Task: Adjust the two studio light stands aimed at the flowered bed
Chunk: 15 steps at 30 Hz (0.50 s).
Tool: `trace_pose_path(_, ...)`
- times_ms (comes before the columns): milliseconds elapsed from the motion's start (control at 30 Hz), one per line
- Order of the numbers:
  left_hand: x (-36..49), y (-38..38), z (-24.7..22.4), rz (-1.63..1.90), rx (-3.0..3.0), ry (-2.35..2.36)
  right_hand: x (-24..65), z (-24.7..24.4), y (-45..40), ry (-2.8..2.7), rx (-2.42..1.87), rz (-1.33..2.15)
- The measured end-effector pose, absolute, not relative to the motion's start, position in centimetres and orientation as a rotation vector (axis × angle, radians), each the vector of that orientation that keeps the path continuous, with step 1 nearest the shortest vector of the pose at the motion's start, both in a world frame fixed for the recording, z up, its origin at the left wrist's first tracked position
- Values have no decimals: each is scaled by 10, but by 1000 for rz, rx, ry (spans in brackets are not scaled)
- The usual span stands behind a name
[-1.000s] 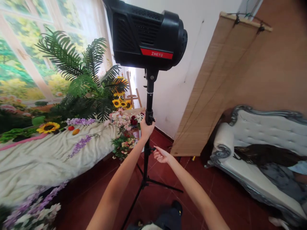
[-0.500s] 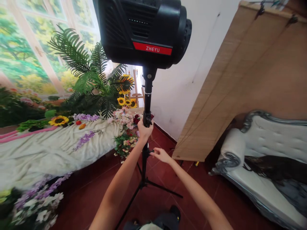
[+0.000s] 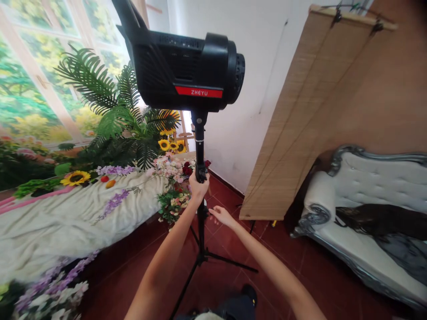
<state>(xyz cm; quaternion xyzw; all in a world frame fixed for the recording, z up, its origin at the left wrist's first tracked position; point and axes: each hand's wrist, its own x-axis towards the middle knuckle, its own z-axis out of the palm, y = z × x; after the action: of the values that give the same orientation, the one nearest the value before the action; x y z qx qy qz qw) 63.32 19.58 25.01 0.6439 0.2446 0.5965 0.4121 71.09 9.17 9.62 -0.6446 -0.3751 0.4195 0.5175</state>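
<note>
A black studio light (image 3: 187,71) with a red ZHEYU label sits on top of a black light stand (image 3: 201,231), whose legs are spread on the floor. My left hand (image 3: 199,184) is wrapped round the upper part of the stand, just below a clamp collar. Lower down, my right hand (image 3: 222,217) is beside the stand's lower collar knob, with its fingers partly spread and the fingertips close to the knob. Nothing shows between those fingers.
A bench with a cream cloth (image 3: 133,209), flowers and a palm plant (image 3: 116,115) is on the left. A bamboo blind (image 3: 283,133) hangs at the right, beside a white tufted sofa (image 3: 367,186). My shoe (image 3: 249,294) is near a stand leg.
The light appears lower and more to the left, with more of its top in view. My right hand's fingers have loosened from the lower knob and opened a little.
</note>
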Motion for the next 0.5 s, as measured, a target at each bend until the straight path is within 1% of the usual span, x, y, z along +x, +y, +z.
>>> trace_pose_path(100,633,195,231,1464,1622,630,712,101,85,-1118,-1705,567)
trace_pose_path(167,633,195,212,1457,1634,652,712,104,80,-1212,-1740,373)
trace_pose_path(233,632,196,189,1444,1653,678,712,105,78,-1245,-1745,306)
trace_pose_path(367,627,195,142,1336,1655,746,712,105,78,-1250,-1774,306)
trace_pose_path(433,625,195,127,1291,1651,777,712,104,78,-1249,-1788,317)
trace_pose_path(500,624,194,123,1290,1663,796,713,104,78,-1258,-1795,321)
